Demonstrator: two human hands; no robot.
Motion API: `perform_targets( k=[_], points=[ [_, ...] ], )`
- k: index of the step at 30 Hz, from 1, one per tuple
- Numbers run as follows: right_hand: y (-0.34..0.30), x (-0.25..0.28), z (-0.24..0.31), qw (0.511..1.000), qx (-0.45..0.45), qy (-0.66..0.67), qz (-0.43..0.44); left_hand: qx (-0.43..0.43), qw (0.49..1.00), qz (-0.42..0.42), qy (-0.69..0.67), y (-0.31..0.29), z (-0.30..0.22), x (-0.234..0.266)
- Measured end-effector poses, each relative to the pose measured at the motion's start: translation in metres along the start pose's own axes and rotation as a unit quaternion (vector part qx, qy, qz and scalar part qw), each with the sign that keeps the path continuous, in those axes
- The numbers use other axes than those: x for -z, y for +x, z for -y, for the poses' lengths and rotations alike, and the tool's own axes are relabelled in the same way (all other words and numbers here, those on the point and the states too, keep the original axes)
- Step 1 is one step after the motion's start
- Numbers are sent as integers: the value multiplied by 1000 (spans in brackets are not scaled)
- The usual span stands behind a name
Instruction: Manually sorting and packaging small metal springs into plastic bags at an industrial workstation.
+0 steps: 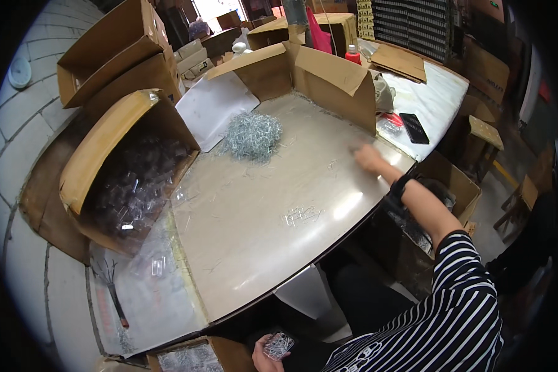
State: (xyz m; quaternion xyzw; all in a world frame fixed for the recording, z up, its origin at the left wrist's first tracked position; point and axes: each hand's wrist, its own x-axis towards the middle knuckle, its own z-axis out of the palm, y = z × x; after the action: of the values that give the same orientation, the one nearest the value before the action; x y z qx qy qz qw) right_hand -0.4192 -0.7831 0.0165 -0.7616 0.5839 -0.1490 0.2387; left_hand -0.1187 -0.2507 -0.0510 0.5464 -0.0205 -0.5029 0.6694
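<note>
My left hand (261,354) is low at the bottom edge, its fingers closed round a small clear plastic box (279,346) filled with thin silvery metal pieces. Over the right side of the tabletop (242,248) is my right hand (370,160), with a dark band at the wrist. Its fingers are smeared, so whether they hold anything is unclear. A large heap of thin silvery metal pieces (252,137), pin-like or clip-like, lies toward the back. Between the hands, nearer the front edge, lies a small loose cluster of the same pieces (302,216).
A tipped cardboard box (80,164) at the left holds many clear plastic boxes (133,198). Below it lies a thin brush-like tool (115,304). Cardboard flaps (335,77) wall the back. A black phone (414,128) and red-capped bottle (353,54) are at right. Filled cases (189,359) sit bottom left.
</note>
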Motion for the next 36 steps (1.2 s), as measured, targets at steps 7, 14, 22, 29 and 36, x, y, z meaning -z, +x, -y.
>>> perform_targets(
  k=[7, 14, 22, 29, 36],
  points=[
    [-24, -71, 58, 977, 196, -76, 13, 18, 999, 22, 27, 35, 53, 15],
    [-149, -164, 189, 886, 448, -82, 83, 112, 983, 119, 87, 67, 100, -27],
    [-165, -133, 171, 944, 268, 165, 93, 152, 982, 110, 27, 64, 105, -60],
    [-242, -176, 191, 893, 449, -24, -27, 118, 988, 101, -7, 58, 112, -61],
    [-311, -143, 140, 894, 435, 86, 64, 115, 981, 157, 4, 66, 114, -53]
  ],
)
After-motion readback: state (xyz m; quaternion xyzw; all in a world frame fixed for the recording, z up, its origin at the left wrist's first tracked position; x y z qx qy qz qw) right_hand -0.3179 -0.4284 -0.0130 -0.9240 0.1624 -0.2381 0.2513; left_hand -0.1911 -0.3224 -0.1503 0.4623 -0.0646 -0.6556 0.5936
